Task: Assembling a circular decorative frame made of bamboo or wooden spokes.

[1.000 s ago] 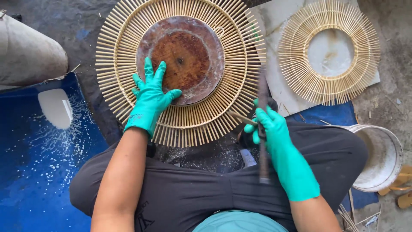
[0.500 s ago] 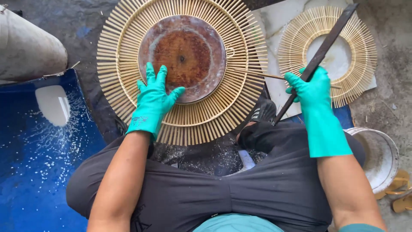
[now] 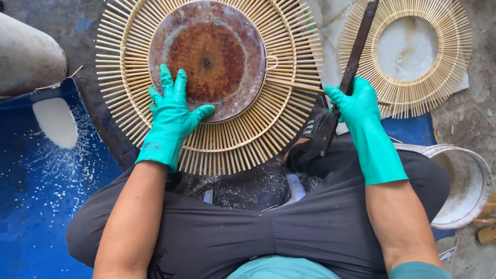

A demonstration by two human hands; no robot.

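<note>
Head view, looking straight down, shows us two gloved hands and two sunburst rings of bamboo sticks. We see our left hand (image 3: 173, 111) in a teal glove lying flat in the middle left of the frame, its fingers spread apart, pressing on the lower edge of one round rusty metal disc (image 3: 206, 57). That disc sits in the centre of the large stick ring (image 3: 243, 139), which fills the upper middle of the frame and rests on the ground just above our knees. Our right hand (image 3: 356, 106), also in a teal glove, is at the middle right, fingers closed around one long dark flat blade (image 3: 356, 51) that slants up toward the top edge. The same hand appears to pinch one loose bamboo stick (image 3: 294, 85), which points left and reaches the right rim of the disc. The second, smaller stick ring (image 3: 454, 46) lies in the upper right corner on a pale sheet, well apart from the large one. One blue tarp (image 3: 41, 206) covers the lower left, speckled with white bits. One white bucket (image 3: 465, 186) stands at the lower right, just beside our right leg. One grey rounded object (image 3: 26, 57) sits at the upper left edge
</note>
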